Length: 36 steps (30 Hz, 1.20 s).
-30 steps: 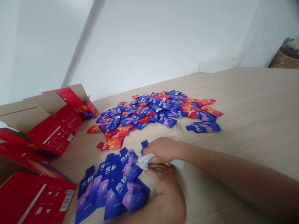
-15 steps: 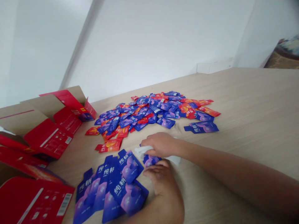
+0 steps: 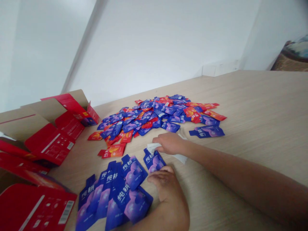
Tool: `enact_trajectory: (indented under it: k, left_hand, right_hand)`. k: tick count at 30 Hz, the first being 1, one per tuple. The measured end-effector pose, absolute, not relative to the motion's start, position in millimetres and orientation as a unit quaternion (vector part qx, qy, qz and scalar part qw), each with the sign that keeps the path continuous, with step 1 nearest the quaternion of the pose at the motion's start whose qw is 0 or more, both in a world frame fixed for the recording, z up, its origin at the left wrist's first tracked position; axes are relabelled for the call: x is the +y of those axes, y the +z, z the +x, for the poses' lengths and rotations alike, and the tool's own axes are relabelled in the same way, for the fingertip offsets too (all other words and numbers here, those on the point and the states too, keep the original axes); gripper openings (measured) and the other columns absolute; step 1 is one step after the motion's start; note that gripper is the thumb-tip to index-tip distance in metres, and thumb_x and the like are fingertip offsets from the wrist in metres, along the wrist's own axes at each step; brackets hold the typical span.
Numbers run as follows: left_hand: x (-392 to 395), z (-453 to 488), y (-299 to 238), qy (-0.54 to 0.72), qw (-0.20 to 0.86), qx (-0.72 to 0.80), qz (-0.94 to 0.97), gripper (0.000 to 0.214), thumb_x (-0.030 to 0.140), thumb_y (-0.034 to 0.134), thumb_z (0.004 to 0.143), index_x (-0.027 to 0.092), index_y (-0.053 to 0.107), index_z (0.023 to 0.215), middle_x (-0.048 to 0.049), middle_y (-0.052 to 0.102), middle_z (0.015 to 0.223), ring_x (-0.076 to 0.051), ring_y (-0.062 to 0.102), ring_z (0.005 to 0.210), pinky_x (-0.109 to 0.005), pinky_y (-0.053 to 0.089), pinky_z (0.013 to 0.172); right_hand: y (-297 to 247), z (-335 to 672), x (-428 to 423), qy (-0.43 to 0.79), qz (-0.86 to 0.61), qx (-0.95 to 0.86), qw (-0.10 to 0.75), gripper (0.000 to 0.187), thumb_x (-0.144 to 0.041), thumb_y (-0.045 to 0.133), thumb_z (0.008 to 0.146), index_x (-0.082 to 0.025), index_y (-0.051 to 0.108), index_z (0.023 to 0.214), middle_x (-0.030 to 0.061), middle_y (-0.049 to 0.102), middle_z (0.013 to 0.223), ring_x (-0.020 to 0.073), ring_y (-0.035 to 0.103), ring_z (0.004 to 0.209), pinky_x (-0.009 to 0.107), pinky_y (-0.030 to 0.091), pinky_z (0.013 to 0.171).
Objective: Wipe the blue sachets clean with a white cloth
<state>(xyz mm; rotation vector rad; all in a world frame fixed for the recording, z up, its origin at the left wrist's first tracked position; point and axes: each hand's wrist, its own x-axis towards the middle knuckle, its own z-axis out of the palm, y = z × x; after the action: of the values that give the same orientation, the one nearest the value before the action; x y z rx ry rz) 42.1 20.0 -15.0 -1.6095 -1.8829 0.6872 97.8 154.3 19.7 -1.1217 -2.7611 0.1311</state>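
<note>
In the head view my left hand grips the lower end of a blue-purple pouch. Just above it, my right hand is closed on a white tissue, whose folded edge rests by the pouch's upper right corner. Several blue-purple pouches lie overlapping, faces up, in a group to the left of my left hand. Beyond my hands spreads a large heap of blue and orange-red pouches.
Open red cardboard boxes stand along the left side of the wooden table. One blue pouch lies apart at the heap's right, and an orange-red pouch at its near left. A white box sits by the back wall.
My right hand has moved slightly up and right with the tissue, off the pouch, so more of its printed face shows. My left hand has stayed in place.
</note>
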Motion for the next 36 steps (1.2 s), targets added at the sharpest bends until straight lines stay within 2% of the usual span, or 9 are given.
enact_trajectory:
  k: [4,9,14,19,24,28,36]
  left_hand:
    - [22,42,-12,0.256,0.259,-0.702,-0.612,0.035,-0.001,0.034,0.078,0.006,0.062,0.099,-0.0242,0.068,0.091,-0.031,0.066,0.081,-0.042,0.048,0.069]
    - [26,42,-17,0.229,0.24,-0.731,-0.596,0.035,0.0,0.035,0.079,-0.001,0.064,0.099,-0.0247,0.067,0.092,-0.031,0.065,0.083,-0.044,0.048,0.075]
    - [23,43,-22,0.237,0.287,-0.711,-0.597,0.035,-0.002,0.036,0.078,0.004,0.062,0.101,-0.0242,0.067,0.093,-0.031,0.065,0.082,-0.045,0.047,0.073]
    - [20,43,-22,0.244,0.306,-0.7,-0.598,0.032,-0.001,0.037,0.077,0.006,0.061,0.098,-0.0243,0.068,0.091,-0.031,0.066,0.081,-0.044,0.046,0.072]
    - [23,41,-18,0.236,0.289,-0.702,-0.606,0.036,-0.002,0.036,0.075,0.006,0.063,0.098,-0.0235,0.068,0.088,-0.03,0.066,0.078,-0.042,0.048,0.07]
    - [25,41,-17,0.22,0.3,-0.716,-0.59,0.039,-0.004,0.033,0.073,0.002,0.067,0.093,-0.0214,0.069,0.084,-0.028,0.066,0.075,-0.041,0.05,0.071]
    - [22,42,-12,0.237,0.272,-0.706,-0.61,0.037,-0.003,0.034,0.076,0.006,0.061,0.099,-0.0248,0.068,0.089,-0.031,0.066,0.077,-0.041,0.048,0.069]
  right_hand:
    - [33,93,139,0.051,-0.306,-0.944,0.11,0.031,-0.043,0.045,0.083,-0.027,0.056,0.107,0.0051,0.065,0.095,0.0221,0.06,0.087,0.029,0.038,0.063]
    - [28,84,124,0.083,-0.218,-0.972,0.034,0.03,-0.047,0.046,0.081,-0.028,0.058,0.102,0.0034,0.066,0.089,0.0207,0.06,0.078,0.027,0.036,0.057]
    - [16,88,137,0.058,-0.304,-0.95,0.046,0.034,-0.043,0.047,0.081,-0.028,0.056,0.111,0.006,0.065,0.094,0.0225,0.06,0.084,0.029,0.038,0.061]
    - [19,96,151,0.042,-0.373,-0.925,0.055,0.033,-0.041,0.048,0.082,-0.025,0.056,0.11,0.0071,0.064,0.096,0.023,0.059,0.088,0.029,0.039,0.065]
    - [30,90,136,0.05,-0.291,-0.951,0.093,0.033,-0.044,0.045,0.083,-0.027,0.055,0.11,0.0052,0.064,0.095,0.0221,0.06,0.086,0.029,0.039,0.062]
    - [28,83,123,0.067,-0.22,-0.973,0.038,0.031,-0.047,0.045,0.082,-0.028,0.058,0.103,0.0039,0.065,0.087,0.0221,0.061,0.077,0.027,0.037,0.055]
    - [13,88,143,0.055,-0.318,-0.945,0.05,0.035,-0.043,0.046,0.082,-0.027,0.055,0.112,0.0068,0.066,0.094,0.0232,0.06,0.083,0.029,0.039,0.061]
